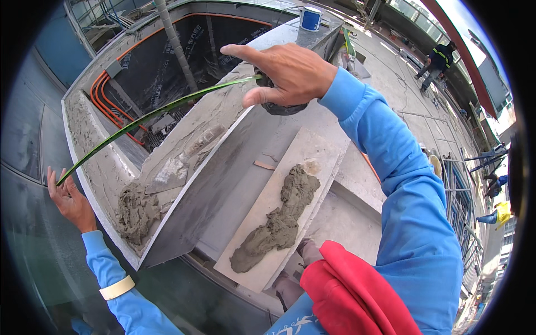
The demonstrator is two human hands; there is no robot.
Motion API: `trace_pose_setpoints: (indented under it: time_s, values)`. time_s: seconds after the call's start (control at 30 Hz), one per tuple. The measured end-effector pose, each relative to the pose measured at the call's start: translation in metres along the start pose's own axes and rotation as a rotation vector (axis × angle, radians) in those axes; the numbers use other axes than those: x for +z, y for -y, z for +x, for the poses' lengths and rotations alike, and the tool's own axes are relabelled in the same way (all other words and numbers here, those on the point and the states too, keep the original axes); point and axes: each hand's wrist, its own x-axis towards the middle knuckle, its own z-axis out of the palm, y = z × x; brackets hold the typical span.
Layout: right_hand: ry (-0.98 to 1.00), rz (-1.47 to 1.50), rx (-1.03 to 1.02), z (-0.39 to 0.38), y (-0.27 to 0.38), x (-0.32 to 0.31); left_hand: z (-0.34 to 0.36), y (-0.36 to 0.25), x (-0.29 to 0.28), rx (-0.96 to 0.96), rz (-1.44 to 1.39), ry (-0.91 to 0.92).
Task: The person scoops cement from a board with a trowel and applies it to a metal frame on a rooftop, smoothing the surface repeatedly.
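Left hand [71, 204], lower left, pinches the tape [153, 114]; right hand [293, 72], upper centre, grips the case [285, 109], index finger and thumb spread. Tape crosses the ledge's [215, 114] outer edge.

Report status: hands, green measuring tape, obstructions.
Left hand at end of long green measuring tape, right hand gripping its dark case. Tape crossing black-walled recess. Mortar-smeared trowel, grey mortar heap not touching tape.
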Motion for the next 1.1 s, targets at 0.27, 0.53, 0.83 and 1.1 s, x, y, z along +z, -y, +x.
trace_pose_setpoints:
  time_s: [0.27,0.53,0.83,1.1]
  values:
    - [-0.201,0.480,0.896,-0.110,-0.180,0.060,-0.080,-0.245,0.028,0.292,-0.091,0.407]
    - [-0.220,0.367,1.086,-0.001,-0.448,0.173,-0.343,-0.377,0.062,-0.895,0.173,0.452]
    - [-0.672,-0.157,0.461,0.021,-0.390,0.160,-0.513,-0.471,-0.017,-1.237,0.618,0.742]
    - [-0.061,0.567,-0.292,0.043,-0.034,0.152,-0.520,-0.455,0.004,-1.296,0.738,0.453]
